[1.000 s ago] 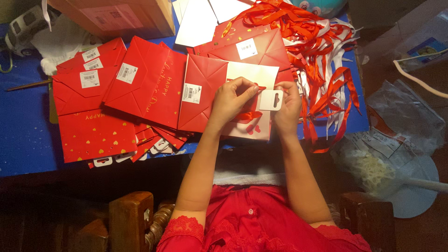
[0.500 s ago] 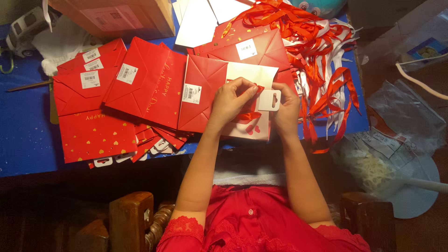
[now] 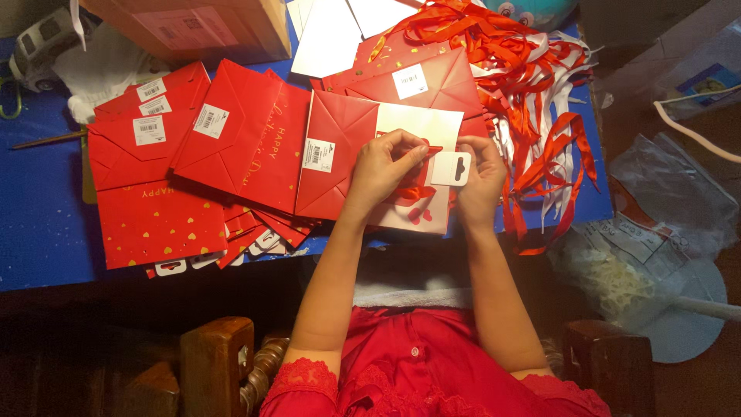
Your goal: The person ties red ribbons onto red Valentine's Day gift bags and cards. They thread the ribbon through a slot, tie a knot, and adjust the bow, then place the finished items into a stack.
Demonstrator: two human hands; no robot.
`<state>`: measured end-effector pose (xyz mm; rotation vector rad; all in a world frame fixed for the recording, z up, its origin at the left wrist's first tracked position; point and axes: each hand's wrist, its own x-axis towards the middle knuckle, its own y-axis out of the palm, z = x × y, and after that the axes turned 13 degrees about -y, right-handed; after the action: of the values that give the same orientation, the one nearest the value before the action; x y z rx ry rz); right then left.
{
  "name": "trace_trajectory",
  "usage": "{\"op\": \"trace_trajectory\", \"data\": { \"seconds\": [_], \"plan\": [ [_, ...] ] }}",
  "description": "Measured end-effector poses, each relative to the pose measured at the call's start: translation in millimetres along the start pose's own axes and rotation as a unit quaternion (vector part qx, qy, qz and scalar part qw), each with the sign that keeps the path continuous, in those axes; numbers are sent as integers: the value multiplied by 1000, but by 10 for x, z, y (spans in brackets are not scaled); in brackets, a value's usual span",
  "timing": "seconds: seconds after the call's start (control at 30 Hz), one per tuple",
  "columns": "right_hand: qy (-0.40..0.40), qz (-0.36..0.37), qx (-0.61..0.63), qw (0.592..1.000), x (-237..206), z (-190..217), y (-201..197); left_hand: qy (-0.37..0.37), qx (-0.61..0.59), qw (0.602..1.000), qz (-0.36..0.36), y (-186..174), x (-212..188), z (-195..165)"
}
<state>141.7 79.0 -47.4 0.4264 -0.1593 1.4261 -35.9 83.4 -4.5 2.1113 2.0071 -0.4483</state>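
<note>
On the blue table (image 3: 46,224) lay flat red gift bags (image 3: 193,147). Further right, our left hand (image 3: 382,166) pinched a red ribbon (image 3: 417,191) between thumb and fingers, above a white-faced bag (image 3: 421,123). Our right hand (image 3: 480,181) held a white hang tag (image 3: 451,167) in closed fingertips. Loose ribbons (image 3: 540,100) were piled beyond.

my left hand (image 3: 380,166) pinches satiny red ribbon (image 3: 417,191) over matt paper bag (image 3: 340,147); right of it, my right hand (image 3: 480,179) grips a smooth white card tag (image 3: 451,167).
</note>
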Motion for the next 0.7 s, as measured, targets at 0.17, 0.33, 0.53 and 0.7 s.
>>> {"op": "trace_trajectory", "data": {
  "seconds": [0.17,0.33,0.53,0.7],
  "plan": [
    [45,21,7,999,45,83,-3,-19,-23,1000,2,9,-8,-7],
    [63,106,12,992,55,54,-39,1,-29,1000,4,8,8,-1],
    [41,77,-48,995,9,-32,-54,-24,-137,990,7,-15,34,62],
    [5,87,-101,991,12,-71,-96,41,-195,980,-14,-36,110,174]
  ]
}}
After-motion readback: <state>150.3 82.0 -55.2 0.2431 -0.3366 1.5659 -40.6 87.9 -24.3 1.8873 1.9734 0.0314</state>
